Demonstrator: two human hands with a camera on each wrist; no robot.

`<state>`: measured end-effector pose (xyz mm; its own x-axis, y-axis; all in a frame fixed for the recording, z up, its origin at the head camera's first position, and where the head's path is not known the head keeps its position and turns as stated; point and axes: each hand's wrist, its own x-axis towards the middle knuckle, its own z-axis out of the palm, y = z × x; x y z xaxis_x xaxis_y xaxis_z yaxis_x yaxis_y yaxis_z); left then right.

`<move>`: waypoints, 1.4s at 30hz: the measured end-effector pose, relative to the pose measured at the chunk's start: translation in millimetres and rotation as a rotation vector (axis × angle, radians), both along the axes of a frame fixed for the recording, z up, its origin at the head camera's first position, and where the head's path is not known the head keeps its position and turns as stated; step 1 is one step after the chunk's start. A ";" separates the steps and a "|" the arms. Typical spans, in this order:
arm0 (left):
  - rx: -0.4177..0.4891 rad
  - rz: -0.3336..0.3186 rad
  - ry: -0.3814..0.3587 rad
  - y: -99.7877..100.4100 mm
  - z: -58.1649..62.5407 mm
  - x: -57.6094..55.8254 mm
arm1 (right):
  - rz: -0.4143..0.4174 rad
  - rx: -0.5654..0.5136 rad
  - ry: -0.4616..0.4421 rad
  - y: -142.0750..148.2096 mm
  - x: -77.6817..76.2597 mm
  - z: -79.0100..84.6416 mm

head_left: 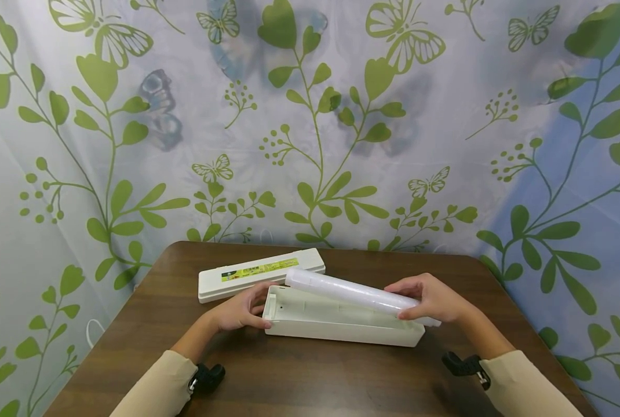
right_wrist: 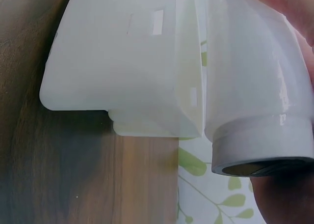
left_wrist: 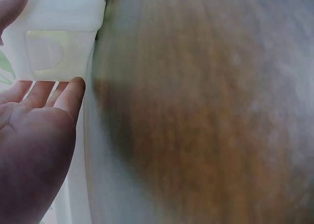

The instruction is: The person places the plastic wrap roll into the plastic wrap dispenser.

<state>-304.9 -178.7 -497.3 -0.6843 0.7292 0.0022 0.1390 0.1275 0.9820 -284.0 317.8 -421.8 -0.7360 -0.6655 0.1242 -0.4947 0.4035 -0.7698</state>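
A roll of cling film [head_left: 341, 289] slants over the open white dispenser box [head_left: 341, 332], its left end higher than its right in the head view. My right hand [head_left: 434, 298] grips the roll near its right end, thumb on the front side and fingers behind. At the box's left end, my left hand [head_left: 239, 310] holds it between thumb and fingers. Up close in the left wrist view, fingertips touch the box end [left_wrist: 59, 49]. The right wrist view shows the roll's hollow core end [right_wrist: 262, 167] beside the box wall [right_wrist: 113, 62], with a gap between them.
Behind the box lies the long white lid [head_left: 260, 273] with a yellow-green label, close to my left hand. Everything rests on a brown wooden table [head_left: 331, 382]. A leaf-patterned curtain [head_left: 310, 116] hangs behind the table's far edge.
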 end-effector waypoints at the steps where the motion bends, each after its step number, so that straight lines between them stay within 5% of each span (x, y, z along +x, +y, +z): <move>1: 0.004 -0.003 -0.002 0.0 0.2 0.1 | 0.004 0.001 -0.001 -0.4 -0.4 0.3; 21: 0.015 -0.003 -0.009 0.6 1.4 2.3 | 0.120 -0.003 -0.031 -16.1 -6.7 -0.4; 42: -0.013 0.014 0.012 0.0 2.4 3.0 | 0.109 0.002 -0.013 -27.9 -11.9 -9.0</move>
